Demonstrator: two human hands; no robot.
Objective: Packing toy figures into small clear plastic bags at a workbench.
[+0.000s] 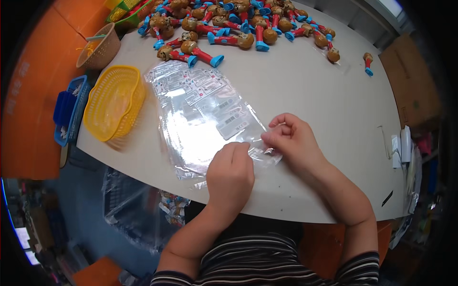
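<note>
A stack of clear plastic bags [186, 119] with printed cards or labels showing through lies spread on the table in front of me. My left hand [230, 174] is closed over the near edge of the top bag, its fingertips mostly hidden from view. Close beside it, my right hand [293, 140] pinches the bag's near right corner between thumb and fingers. The crinkled film [265, 153] stretches between the two hands and catches the light.
Many figures [229, 40] with brown heads, red bodies and blue feet are heaped at the far side; one figure [368, 64] lies apart at right. A yellow basket [114, 102], a blue tray [71, 109] and a tan basket [100, 47] line the left edge. A cardboard box [410, 78] stands right.
</note>
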